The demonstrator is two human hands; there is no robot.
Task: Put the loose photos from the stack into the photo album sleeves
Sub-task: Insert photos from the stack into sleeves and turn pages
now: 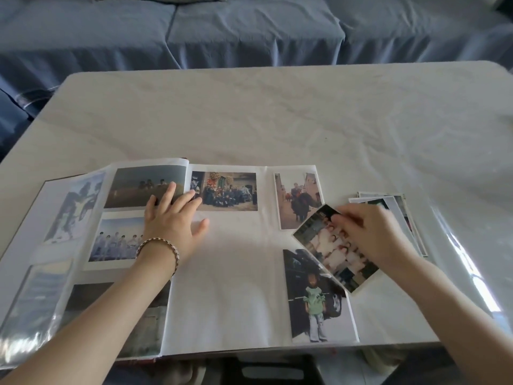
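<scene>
An open photo album lies at the table's near edge. Its left page is full of photos. On its white right page lie a group photo at top left, a street photo at top right and a photo of a child at bottom right. My left hand rests flat with straight fingers over the album's spine. My right hand pinches a loose group photo, tilted, over the page's right edge. The stack of loose photos lies just right of the album, partly hidden by my right hand.
The clear plastic cover sheet of the right page is folded out to the right over the table. The white table stretches beyond the album. A blue-covered sofa stands behind it.
</scene>
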